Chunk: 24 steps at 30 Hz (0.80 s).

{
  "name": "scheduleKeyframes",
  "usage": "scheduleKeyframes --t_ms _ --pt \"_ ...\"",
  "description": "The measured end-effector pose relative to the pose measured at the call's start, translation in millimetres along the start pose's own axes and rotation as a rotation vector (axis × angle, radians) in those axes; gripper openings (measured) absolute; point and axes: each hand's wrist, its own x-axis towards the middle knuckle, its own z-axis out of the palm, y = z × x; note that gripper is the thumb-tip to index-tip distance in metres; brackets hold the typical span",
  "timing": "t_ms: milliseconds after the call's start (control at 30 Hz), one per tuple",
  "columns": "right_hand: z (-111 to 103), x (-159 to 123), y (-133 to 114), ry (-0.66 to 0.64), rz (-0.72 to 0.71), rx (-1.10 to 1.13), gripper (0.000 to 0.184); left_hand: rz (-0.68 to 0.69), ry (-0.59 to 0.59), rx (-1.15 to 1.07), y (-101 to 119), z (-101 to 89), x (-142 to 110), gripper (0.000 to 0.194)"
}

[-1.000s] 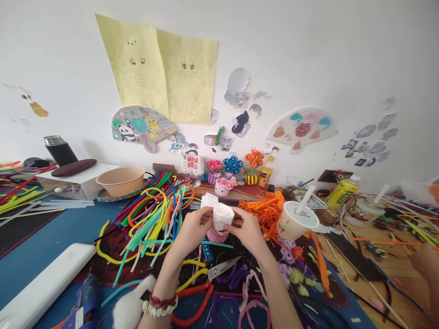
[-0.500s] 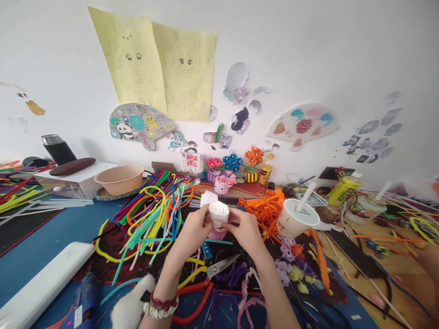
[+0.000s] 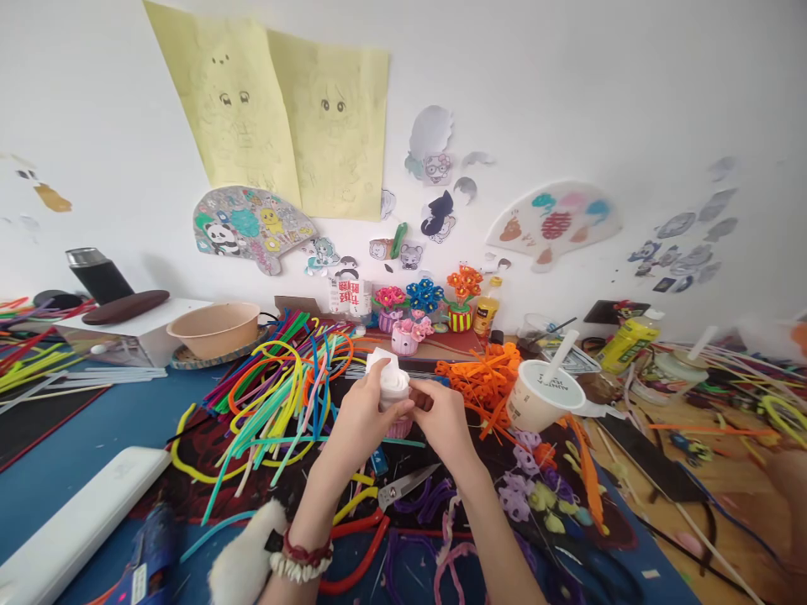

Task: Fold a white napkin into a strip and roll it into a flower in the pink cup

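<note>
A white bundle that looks like rolled tissue (image 3: 394,385) is in both my hands, its folded top facing up. My left hand (image 3: 359,413) wraps its left side, with the index finger over the back edge and the thumb across the front. With bent fingers pinched together, my right hand (image 3: 442,418) grips the lower right side. Just below the bundle sits a pink ribbed pot (image 3: 398,429), partly covered by my fingers; whether the two touch I cannot tell. Scissors (image 3: 403,487) with yellow and red handles lie in front.
Colourful pipe cleaners (image 3: 277,395) lie left, with an orange heap (image 3: 485,382) and a lidded drink cup (image 3: 543,399) right. Several small flower pots (image 3: 409,336) stand behind. A glue gun (image 3: 151,555) and long white case (image 3: 88,529) are near left. Another person's arm (image 3: 791,479) shows far right.
My left thumb has come across the front of the white bundle, and my left hand wraps more of it. My right fingers have drawn together at its lower side. The view has shifted slightly.
</note>
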Motion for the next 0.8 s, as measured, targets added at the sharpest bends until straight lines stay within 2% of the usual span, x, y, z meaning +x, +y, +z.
scheduleKeyframes --t_ms 167,267,367,467,533,733,800 --pt "-6.3 -5.0 6.6 -0.040 0.024 0.036 0.033 -0.015 0.066 0.042 4.0 7.8 1.3 0.059" --pt "-14.9 -7.3 13.2 -0.068 0.039 0.076 0.058 -0.009 0.062 0.029 3.2 7.3 2.4 0.053" --pt "-14.2 -9.9 13.9 -0.145 0.040 0.127 0.081 0.013 0.032 -0.001 1.7 5.3 2.9 0.054" --pt "-5.3 -11.5 8.1 -0.252 0.034 0.177 0.071 0.044 -0.015 -0.023 0.5 2.6 2.9 0.053" --pt "-0.6 -11.8 3.4 -0.278 0.038 0.189 0.062 0.058 -0.037 -0.031 -0.4 0.0 3.1 0.054" --pt "-8.8 -11.8 5.0 -0.241 0.032 0.116 0.064 0.055 -0.043 -0.043 -3.9 -7.6 3.9 0.053" --pt "-14.8 -11.3 10.2 -0.203 0.030 0.051 0.057 0.053 -0.036 -0.044 -4.4 -7.9 3.8 0.052"
